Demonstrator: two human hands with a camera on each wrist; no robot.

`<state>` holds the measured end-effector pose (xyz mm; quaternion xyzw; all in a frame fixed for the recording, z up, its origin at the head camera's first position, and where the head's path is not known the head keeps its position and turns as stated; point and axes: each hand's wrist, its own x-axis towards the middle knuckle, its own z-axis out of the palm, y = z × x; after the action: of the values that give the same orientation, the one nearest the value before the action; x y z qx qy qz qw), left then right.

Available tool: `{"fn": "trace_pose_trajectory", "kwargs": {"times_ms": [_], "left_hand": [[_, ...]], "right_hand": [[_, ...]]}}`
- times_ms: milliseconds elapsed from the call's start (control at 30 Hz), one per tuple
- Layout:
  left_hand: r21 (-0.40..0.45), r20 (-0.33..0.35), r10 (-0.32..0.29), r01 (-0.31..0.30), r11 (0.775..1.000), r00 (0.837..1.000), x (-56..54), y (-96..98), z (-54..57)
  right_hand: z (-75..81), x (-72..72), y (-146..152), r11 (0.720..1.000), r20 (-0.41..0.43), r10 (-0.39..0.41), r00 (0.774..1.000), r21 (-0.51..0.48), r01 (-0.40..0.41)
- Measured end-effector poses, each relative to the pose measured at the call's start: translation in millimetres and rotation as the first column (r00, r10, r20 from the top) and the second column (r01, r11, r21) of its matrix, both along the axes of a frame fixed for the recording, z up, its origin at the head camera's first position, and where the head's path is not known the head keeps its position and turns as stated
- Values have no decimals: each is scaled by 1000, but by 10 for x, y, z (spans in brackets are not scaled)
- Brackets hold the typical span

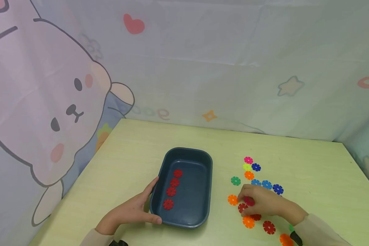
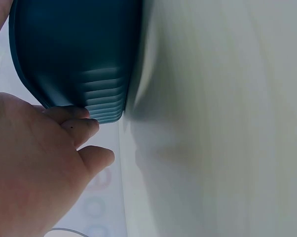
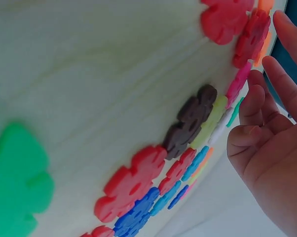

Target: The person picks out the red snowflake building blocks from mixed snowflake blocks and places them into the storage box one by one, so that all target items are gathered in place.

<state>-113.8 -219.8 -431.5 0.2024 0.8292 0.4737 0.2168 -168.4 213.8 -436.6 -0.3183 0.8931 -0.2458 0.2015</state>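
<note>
Flower-shaped notched plastic discs lie scattered on the table. My left hand (image 1: 130, 210) holds a dark blue rectangular tray (image 1: 184, 223) at its left side, thumb at the near corner and fingers along the outer wall. In the left wrist view, bent fingers (image 2: 79, 129) lie against that wall. Inside the tray, several red discs (image 1: 171, 191) form a slanting row. My right hand (image 1: 262, 201) is low over the scattered discs, thumb and index finger apart around a red disc (image 1: 243, 207). A dark pink disc (image 1: 249, 201) shows beneath the palm side.
An orange disc (image 1: 232, 200) and a green disc (image 1: 235, 181) lie left of the right hand. Beyond it are blue discs (image 1: 267, 185) and a pink disc (image 1: 248, 160). More red discs (image 1: 269, 227) lie nearer me. A printed curtain (image 1: 203, 68) hangs behind the table.
</note>
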Motion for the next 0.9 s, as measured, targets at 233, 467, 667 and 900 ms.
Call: {"fn": "trace_pose_trajectory", "kwargs": {"times_ms": [233, 467, 667, 900], "left_hand": [[-5, -7, -2, 2, 1000, 1000, 3, 4, 12], [-9, -1, 1, -1, 1000, 1000, 1, 8, 10], [-8, -4, -2, 2, 1000, 1000, 0, 13, 17], [2, 9, 3, -3, 1000, 1000, 5, 15, 25]], "right_hand": [[-2, 4, 7, 1000, -4, 21, 1000, 11, -21], [-6, -3, 22, 999, 8, 34, 999, 16, -34], [-11, -14, 20, 999, 26, 42, 999, -9, -41], [-27, -42, 12, 999, 66, 45, 997, 2, -45]]}}
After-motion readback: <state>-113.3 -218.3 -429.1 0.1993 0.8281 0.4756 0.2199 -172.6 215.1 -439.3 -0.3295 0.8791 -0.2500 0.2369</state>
